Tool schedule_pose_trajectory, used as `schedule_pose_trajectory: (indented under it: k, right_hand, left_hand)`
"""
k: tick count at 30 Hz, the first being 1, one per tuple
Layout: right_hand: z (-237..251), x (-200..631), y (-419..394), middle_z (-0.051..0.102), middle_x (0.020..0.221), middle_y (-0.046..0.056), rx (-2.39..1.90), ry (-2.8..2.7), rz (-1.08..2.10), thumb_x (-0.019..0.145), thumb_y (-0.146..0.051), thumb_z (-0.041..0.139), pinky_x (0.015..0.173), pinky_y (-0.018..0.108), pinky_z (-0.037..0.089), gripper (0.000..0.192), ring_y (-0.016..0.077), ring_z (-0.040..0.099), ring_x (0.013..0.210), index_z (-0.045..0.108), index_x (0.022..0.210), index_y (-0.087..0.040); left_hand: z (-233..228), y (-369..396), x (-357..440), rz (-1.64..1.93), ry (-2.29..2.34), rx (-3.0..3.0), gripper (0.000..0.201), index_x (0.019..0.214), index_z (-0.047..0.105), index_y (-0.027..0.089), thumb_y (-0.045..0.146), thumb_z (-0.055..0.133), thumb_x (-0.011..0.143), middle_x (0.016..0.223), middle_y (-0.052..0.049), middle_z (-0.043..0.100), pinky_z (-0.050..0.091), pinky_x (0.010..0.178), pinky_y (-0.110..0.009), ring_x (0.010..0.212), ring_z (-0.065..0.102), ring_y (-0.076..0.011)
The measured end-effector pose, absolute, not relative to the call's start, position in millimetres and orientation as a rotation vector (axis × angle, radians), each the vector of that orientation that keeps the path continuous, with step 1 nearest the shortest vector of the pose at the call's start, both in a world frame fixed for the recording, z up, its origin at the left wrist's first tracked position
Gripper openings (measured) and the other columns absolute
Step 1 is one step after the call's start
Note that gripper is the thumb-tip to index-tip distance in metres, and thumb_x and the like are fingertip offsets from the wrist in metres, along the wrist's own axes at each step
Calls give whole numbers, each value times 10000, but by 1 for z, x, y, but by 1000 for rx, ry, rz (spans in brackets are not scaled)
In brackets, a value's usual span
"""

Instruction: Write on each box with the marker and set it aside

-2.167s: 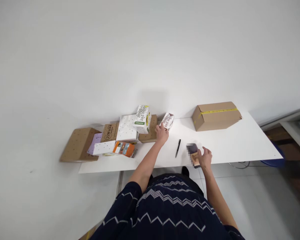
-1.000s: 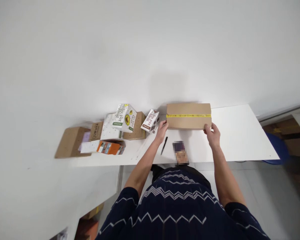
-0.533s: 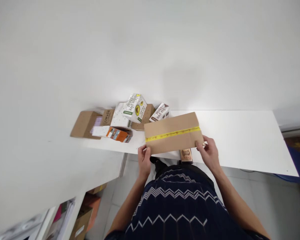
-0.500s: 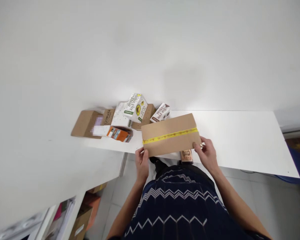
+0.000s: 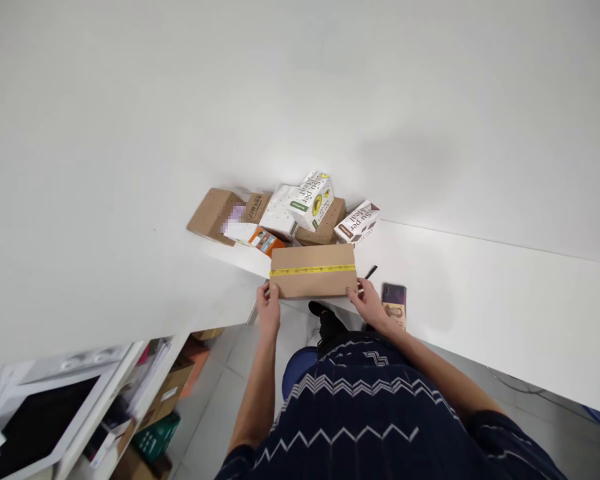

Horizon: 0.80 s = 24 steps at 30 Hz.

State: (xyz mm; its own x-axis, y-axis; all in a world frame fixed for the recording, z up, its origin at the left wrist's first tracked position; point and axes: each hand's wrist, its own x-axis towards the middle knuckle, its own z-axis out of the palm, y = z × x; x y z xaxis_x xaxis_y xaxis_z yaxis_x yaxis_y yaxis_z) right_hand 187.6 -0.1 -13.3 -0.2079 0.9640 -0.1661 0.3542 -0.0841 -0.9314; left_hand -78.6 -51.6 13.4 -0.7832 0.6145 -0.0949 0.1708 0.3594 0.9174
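Observation:
Between my two hands is a brown cardboard box (image 5: pixel 313 285) with a strip of yellow printed tape running along its top. My left hand (image 5: pixel 269 308) grips its left end, thumb on the near corner. At the opposite end, my right hand (image 5: pixel 367 301) holds the near right corner with thumb and fingers. The box is held over the front edge of the white table (image 5: pixel 460 293). Just beyond my right hand lies a black pen (image 5: pixel 371 271), and a phone (image 5: pixel 395 301) rests to the right of that hand.
Behind the held box several cartons are grouped: a white avocado-print carton (image 5: pixel 312 201), a white-and-brown carton (image 5: pixel 357 222), an orange carton (image 5: pixel 267 241) and a brown box (image 5: pixel 216 215). A shelf unit (image 5: pixel 115 400) stands lower left. A blue stool (image 5: pixel 299 368) is beside my legs.
My view has turned, so the cartons and table sit further right in it. Both hands still hold the box, which appears smaller, more level and further left against the table. The pen has come into view.

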Motion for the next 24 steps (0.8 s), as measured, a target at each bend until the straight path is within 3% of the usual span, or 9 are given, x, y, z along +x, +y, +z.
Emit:
schedule_pose_trajectory:
  k: [4,9,12,14,18,24]
  right_hand:
    - [-19,209,-5,555,1019,115,-1539,-1611,1184,840,-506,520,691,387,523,477,154,557,648,538,1155,-148]
    - [-1,239,0,590,1013,117,-1663,-1642,1185,810,-581,532,727,387,516,545,182,578,710,560,1142,-150]
    - [8,245,15,608,1021,104,-1684,-1676,1239,846,-621,453,781,384,504,523,201,601,797,599,1083,-179]
    - [9,244,26,608,1059,111,-1693,-1681,1246,874,-617,396,799,384,499,539,206,608,831,598,1120,-183]
    - [2,237,36,604,1075,138,-1668,-1708,1193,849,-583,455,773,405,512,584,214,610,802,537,1236,-153]
    - [-14,230,12,612,1124,119,-1420,-1640,1299,790,-469,580,852,419,506,498,228,609,945,498,1197,-192]
  left_hand:
    - [-4,-48,-62,1318,2091,707,402,938,541,190,547,589,756,913,-33,615,499,734,-264,811,591,-131]
    - [-6,-39,-50,1191,1991,696,467,1088,547,198,543,586,776,1133,-93,592,503,742,-290,926,595,-172]
    - [0,-25,-56,1035,1999,606,536,1213,541,231,579,554,804,1237,-103,578,503,769,-317,1057,580,-225]
    - [3,-16,-60,986,1974,654,524,1182,589,225,600,526,822,1241,-99,597,486,854,-349,1136,553,-253]
    - [3,-14,-64,1064,1872,784,497,1026,679,181,605,560,795,1119,-84,675,428,971,-377,1118,566,-269]
    - [-11,-52,-75,1323,1646,630,563,1090,663,219,590,695,669,1152,-49,671,442,942,-327,1075,584,-226]
